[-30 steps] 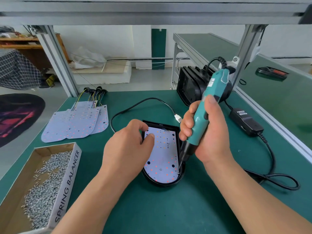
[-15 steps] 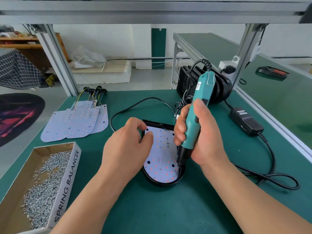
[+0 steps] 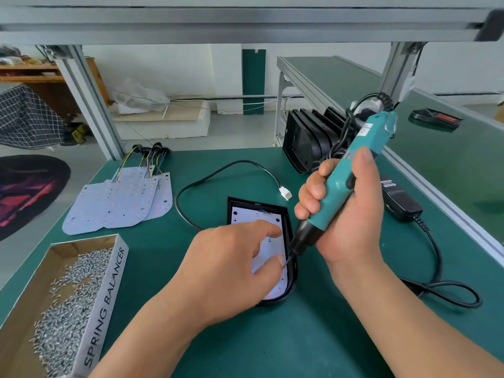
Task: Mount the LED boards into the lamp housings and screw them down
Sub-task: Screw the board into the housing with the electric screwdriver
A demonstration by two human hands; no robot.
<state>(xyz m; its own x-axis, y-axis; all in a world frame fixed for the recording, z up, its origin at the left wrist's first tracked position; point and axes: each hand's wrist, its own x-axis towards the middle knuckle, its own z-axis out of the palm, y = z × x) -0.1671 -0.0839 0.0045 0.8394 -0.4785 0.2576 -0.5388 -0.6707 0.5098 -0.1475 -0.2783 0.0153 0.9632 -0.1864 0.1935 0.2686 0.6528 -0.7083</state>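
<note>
A black lamp housing (image 3: 291, 230) lies on the green mat with a white LED board (image 3: 245, 214) seated inside it. My left hand (image 3: 234, 268) rests across the board, its index finger stretched out on the board and its thumb tip right by the screwdriver bit. My right hand (image 3: 351, 214) grips a teal electric screwdriver (image 3: 354, 181), which is tilted with its bit tip at the board's right edge. Any screw at the tip is too small to make out.
A cardboard box of loose screws (image 3: 62, 296) sits at the front left. Spare LED boards (image 3: 117, 200) with wire leads lie behind it. More black housings (image 3: 308, 143) stand at the back right, next to a power adapter (image 3: 398, 197) and its cable. A white connector (image 3: 285, 192) lies by the housing.
My left hand has slid from the board's upper left down across it to the bit tip. The screwdriver has tilted further right, its bit still at the right edge.
</note>
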